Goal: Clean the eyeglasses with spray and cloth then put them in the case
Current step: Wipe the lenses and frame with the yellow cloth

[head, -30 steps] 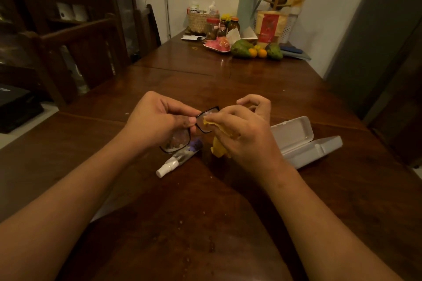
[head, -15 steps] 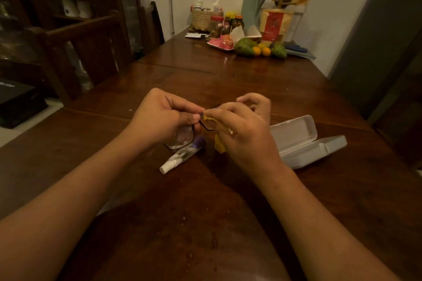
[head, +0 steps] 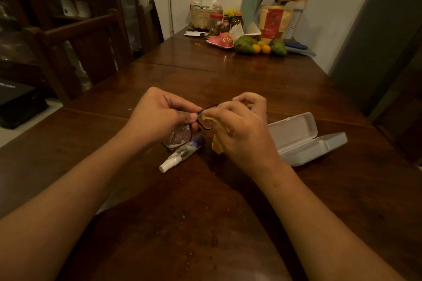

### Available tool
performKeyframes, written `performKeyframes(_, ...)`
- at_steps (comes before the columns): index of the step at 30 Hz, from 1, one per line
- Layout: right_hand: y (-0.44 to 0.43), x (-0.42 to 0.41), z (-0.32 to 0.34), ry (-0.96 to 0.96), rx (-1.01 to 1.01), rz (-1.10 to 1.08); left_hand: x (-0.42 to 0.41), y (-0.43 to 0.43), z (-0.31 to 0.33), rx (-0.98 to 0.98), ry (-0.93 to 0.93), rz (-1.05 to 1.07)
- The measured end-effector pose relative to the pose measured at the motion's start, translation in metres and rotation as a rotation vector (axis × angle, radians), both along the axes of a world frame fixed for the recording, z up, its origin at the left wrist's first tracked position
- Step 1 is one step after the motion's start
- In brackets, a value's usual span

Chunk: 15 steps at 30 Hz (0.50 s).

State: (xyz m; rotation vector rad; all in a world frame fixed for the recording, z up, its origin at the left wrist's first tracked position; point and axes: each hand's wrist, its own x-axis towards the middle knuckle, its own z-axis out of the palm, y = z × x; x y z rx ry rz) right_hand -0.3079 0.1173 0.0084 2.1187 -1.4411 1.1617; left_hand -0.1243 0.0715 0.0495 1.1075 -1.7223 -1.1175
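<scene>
Pinching the eyeglasses (head: pixel 182 134) at the bridge, the left hand (head: pixel 159 118) holds them just above the table (head: pixel 251 80). Right hand (head: pixel 244 130) presses a yellow cloth (head: pixel 218 143) onto the lens beside it, fingers closed around the fabric. Below the eyeglasses lies the spray bottle (head: pixel 180 155). Right of them, near the wiping hand, the white case (head: pixel 301 139) sits open.
</scene>
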Motion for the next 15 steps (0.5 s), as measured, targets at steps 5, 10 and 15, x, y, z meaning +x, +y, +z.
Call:
performKeyframes(5, -0.001, -0.016, 0.001, -0.017, 0.023, -0.064, -0.001, -0.001, -0.001, -0.013, -0.016, 0.019)
performKeyframes(10, 0.000, -0.008, 0.001, 0.003, -0.031, -0.024, -0.001, 0.000, 0.000, -0.025, 0.001, 0.013)
performKeyframes(15, 0.000, -0.011, 0.001, 0.014, -0.007, -0.055, -0.001, 0.000, -0.001, -0.020, 0.001, 0.009)
